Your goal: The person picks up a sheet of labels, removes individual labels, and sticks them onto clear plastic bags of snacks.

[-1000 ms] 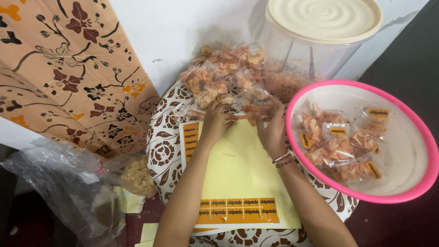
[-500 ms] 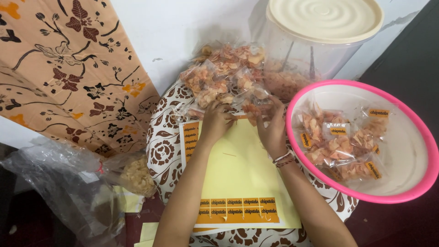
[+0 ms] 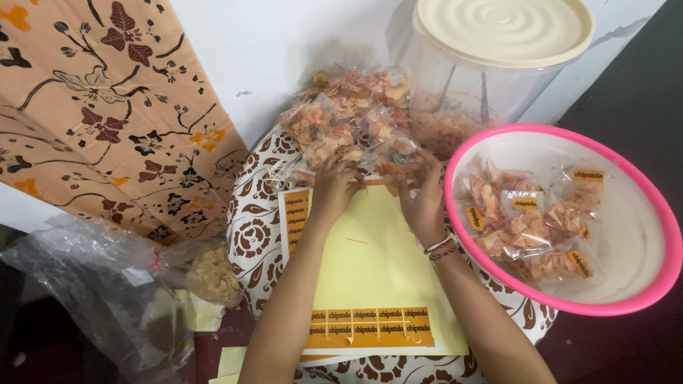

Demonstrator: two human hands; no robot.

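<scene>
At the far edge of our yellow sticker sheet [image 3: 370,263], our left hand [image 3: 333,186] and right hand [image 3: 421,203] pinch a small, crinkly clear packet of orange chips [image 3: 384,171], beside a glossy pink plastic basin [image 3: 640,213] of labelled packets.

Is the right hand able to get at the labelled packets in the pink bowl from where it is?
Probably yes. The right hand is beside the pink bowl, whose top is open, and nothing lies between the hand and the labelled packets inside.
</scene>
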